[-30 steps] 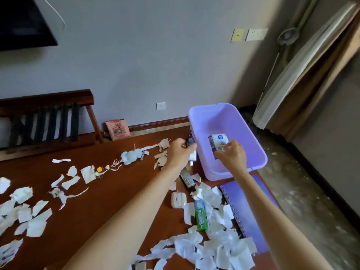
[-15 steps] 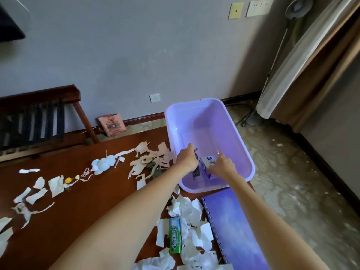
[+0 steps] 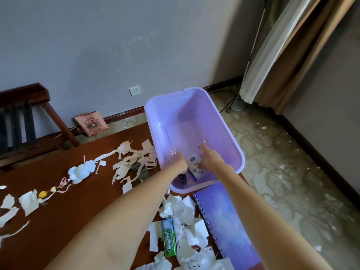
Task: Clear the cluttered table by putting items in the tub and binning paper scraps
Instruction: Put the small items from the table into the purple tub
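The purple tub [image 3: 230,140] stands at the far right end of the brown table [image 3: 64,217]. Both my hands are down inside its near end. My left hand [image 3: 177,163] is curled over a dark slim object [image 3: 184,177] that hangs below the palm. My right hand [image 3: 210,158] has its fingers spread beside a small white-and-blue box [image 3: 194,165] lying on the tub's floor. White paper scraps [image 3: 183,210] lie in front of the tub, and more scraps [image 3: 131,161] to its left.
A green gum pack [image 3: 169,239] lies among the near scraps, and a purple spiral notebook [image 3: 228,228] to their right. A blue plush keychain [image 3: 80,171] and further torn paper [image 3: 29,201] sit left. A wooden bench [image 3: 23,117], pink bag [image 3: 91,124] and curtain [image 3: 292,45] stand beyond.
Both hands went from above the tub's rim down to its floor. The box now lies on the bottom and my right fingers have spread.
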`<state>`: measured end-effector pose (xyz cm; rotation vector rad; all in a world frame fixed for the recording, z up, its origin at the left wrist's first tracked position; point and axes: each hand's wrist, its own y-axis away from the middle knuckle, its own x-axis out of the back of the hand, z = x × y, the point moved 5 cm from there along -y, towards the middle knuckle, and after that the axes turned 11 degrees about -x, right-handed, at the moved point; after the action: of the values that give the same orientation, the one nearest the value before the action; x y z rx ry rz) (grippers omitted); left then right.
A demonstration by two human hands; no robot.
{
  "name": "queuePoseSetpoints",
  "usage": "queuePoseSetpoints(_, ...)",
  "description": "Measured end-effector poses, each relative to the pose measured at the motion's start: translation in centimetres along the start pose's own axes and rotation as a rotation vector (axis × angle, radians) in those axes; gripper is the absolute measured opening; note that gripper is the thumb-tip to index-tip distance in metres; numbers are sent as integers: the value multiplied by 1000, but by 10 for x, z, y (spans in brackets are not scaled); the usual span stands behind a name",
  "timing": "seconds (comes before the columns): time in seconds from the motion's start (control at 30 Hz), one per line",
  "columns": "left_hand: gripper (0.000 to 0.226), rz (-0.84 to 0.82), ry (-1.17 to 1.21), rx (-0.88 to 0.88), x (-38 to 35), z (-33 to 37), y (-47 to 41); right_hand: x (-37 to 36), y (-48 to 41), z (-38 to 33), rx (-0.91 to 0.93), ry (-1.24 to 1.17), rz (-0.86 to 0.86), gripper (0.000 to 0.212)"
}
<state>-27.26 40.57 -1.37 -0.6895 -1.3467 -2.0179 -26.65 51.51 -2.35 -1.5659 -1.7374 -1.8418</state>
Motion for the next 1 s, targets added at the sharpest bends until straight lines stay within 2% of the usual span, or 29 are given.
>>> queuePoseSetpoints(0.13, 52, 36, 11, 27, 3, 0, 3, -9, -2, -3, 100, 86, -68, 71)
queuePoseSetpoints(0.27, 36, 23, -64, -35, 9, 1, 3, -13, -3, -4, 139, 139, -92, 58)
queuePoseSetpoints(0.37, 34, 24, -109, -45, 14, 2, 6, -15, -3, -5, 162, 172, -112, 56)
queuePoseSetpoints(0.57, 35, 5, -142, -70, 20, 6, 13, -16, 4, -12, 217, 231, -125, 57)
queuePoseSetpoints(0.7, 33, 12, -162, -96, 25, 6, 21, -15, 11, -14, 234, 251, -148, 65)
queuePoseSetpoints(0.87, 30, 91, -213, -154, 35, 10, 36, -13, 20, -12, 232, 247, -176, 69)
queuePoseSetpoints(1.0, 25, 176, -232, -209, 44, 10, 52, -5, 25, -11, 199, 201, -105, 61)
